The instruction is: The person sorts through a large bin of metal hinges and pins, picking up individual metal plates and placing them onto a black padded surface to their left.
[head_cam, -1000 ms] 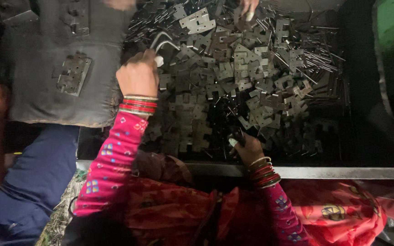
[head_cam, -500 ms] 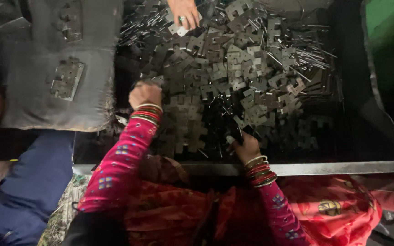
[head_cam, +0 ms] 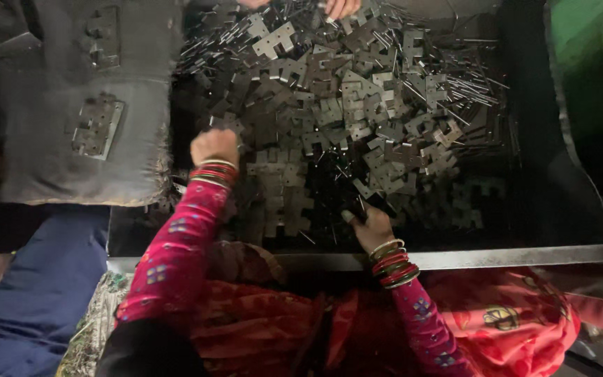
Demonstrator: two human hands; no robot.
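We see the left hand (head_cam: pixel 214 146) reaching forward with its pink patterned sleeve stretched out and red bangles at the wrist. It is curled into a loose fist at the left edge of the heap of flat metal brackets (head_cam: pixel 343 119); we cannot tell whether anything is caught inside the fist. The right hand (head_cam: pixel 370 227) sits lower and closer to the body, wrist bent, bangles stacked above it. Its fingers are closed around a small dark metal piece (head_cam: pixel 357 208) at the near edge of the heap.

Both hands work inside a wide dark metal tray (head_cam: pixel 455 257), whose pale front rim runs across just before the person's lap. The tray holds a dense pile of notched, cross-like plates mixed with thin metal pins (head_cam: pixel 465 87), thickest toward the upper right.

At the far edge of the pile another person's hand (head_cam: pixel 342 7) touches the parts. To the left lies a grey cloth (head_cam: pixel 50 160) carrying a small stack of assembled hinges (head_cam: pixel 98 126). Blue fabric (head_cam: pixel 33 286) shows at lower left, and a green surface (head_cam: pixel 591 42) at upper right. The light is dim.
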